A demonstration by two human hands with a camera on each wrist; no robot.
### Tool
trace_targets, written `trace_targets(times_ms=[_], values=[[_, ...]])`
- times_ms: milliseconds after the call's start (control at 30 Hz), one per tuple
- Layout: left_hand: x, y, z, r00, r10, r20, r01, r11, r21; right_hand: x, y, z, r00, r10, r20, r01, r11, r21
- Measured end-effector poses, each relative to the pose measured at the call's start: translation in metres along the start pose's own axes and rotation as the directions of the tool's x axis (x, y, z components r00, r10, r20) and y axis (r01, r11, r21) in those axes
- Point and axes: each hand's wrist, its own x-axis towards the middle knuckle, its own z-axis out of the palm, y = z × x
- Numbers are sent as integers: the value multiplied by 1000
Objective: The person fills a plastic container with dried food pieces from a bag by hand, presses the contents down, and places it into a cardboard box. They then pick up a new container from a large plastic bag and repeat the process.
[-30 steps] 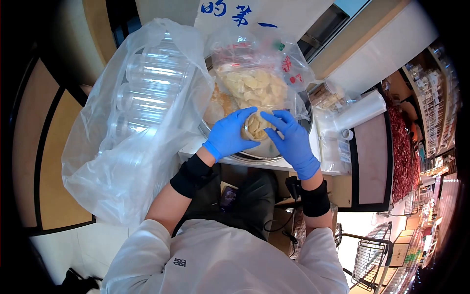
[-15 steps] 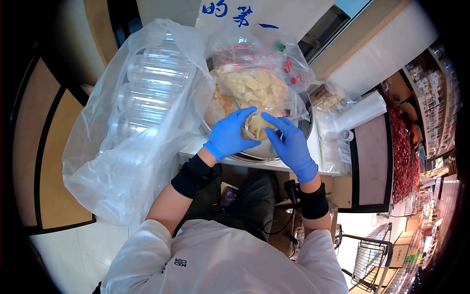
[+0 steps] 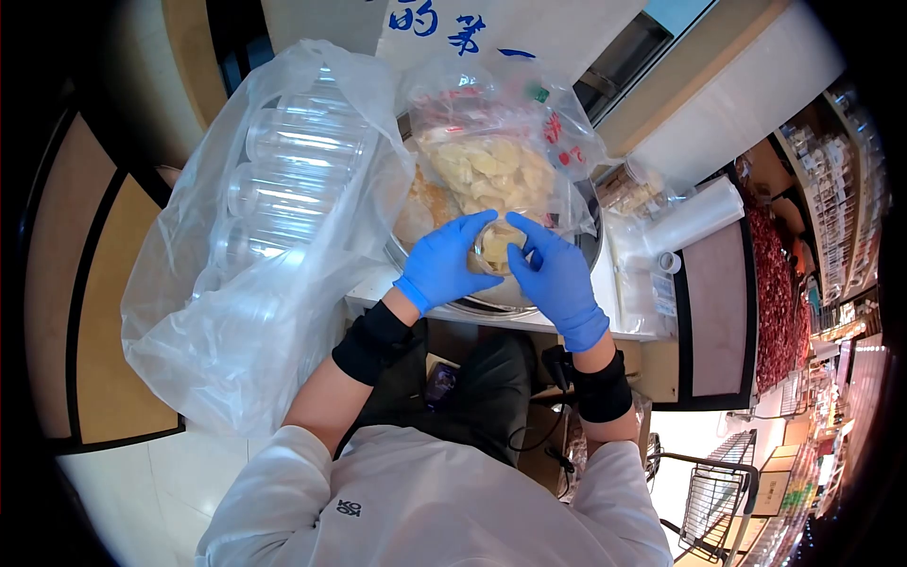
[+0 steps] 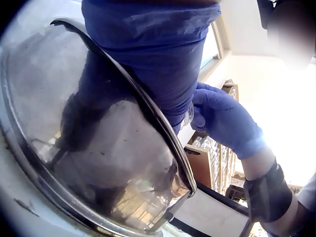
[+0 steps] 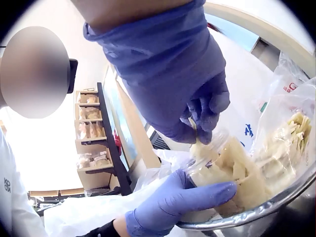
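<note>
My gloved left hand (image 3: 444,260) grips a clear plastic jar (image 5: 224,170) with pale yellow dried slices inside, tilted over a steel basin (image 4: 113,153). At the jar's mouth is my gloved right hand (image 3: 564,283). In the right wrist view its thumb and fingers pinch a pale slice (image 5: 193,124) at the opening. Right behind the jar, an open clear bag (image 3: 567,156) of the same slices (image 3: 491,170) lies in the basin. The left wrist view shows mostly the basin's shiny outside, with the jar nearly hidden behind the left glove.
On the left a large translucent bag (image 3: 203,350) holds rows of clear empty jars (image 3: 298,142). A plastic film roll (image 3: 699,213) and a filled jar (image 3: 631,184) lie at the right of the white table (image 3: 614,283). A shopping cart (image 3: 713,491) stands on the floor at lower right.
My right hand has shifted slightly left, its fingers closing in over the jar's mouth. My left hand keeps its hold on the jar, almost unmoved.
</note>
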Motion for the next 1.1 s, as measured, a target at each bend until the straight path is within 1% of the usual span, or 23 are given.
trace_targets(times_ms=[67,100,167,200,267,300,367,400,467,500,567,600,667,800,867,900,967,1000,1067,1100], values=[[0,-1,2,999,10,-34,-10,1000,-1,2,6,-1,992,-15,-125,21,999,49],[0,-1,2,999,12,-30,-12,1000,-3,2,4,-2,992,-11,-127,17,999,49],[1,1,1,999,13,-36,-13,1000,-4,4,-1,-4,976,-20,-217,11,999,-43],[1,2,0,999,14,-34,-15,1000,-5,5,-1,-4,976,-18,-218,9,999,-44],[1,2,0,999,21,-41,-21,1000,1,7,-2,-3,972,-116,-207,98,991,-94],[1,1,1,999,21,-41,-21,1000,1,7,-2,-1,971,-116,-207,98,991,-94],[1,-3,5,996,53,-67,-54,999,-6,8,1,5,965,-236,-114,201,946,-253],[1,-2,4,996,55,-66,-55,998,-5,7,4,6,965,-235,-116,200,947,-252],[1,0,3,996,60,-62,-59,998,16,6,9,7,972,-231,-46,203,921,-332],[1,1,3,996,60,-62,-59,998,16,6,10,9,972,-231,-46,203,921,-333],[2,2,1,997,48,-64,-47,999,16,8,11,12,976,-207,-73,192,966,-175],[2,3,1,997,49,-63,-48,999,13,8,9,13,976,-205,-73,190,966,-177],[2,3,1,998,44,-50,-43,999,5,8,3,14,987,-48,-155,50,999,11],[2,1,2,997,80,-19,-79,996,29,6,-6,6,975,-101,-197,92,994,-53],[1,0,2,997,71,-12,-70,997,33,5,-5,9,995,-84,-47,76,985,-152],[1,0,3,997,74,-8,-74,997,32,4,-3,13,995,-80,-51,71,986,-153],[1,0,2,996,78,-44,-77,997,18,3,1,21,981,-76,-177,76,997,-3],[1,0,3,996,81,-40,-80,997,18,3,4,24,981,-72,-180,73,997,-2],[1,-1,4,995,85,-56,-86,996,-3,2,8,29,957,-42,-288,51,998,27],[1,1,3,995,88,-50,-88,996,-2,2,9,26,956,-36,-292,47,998,29]])
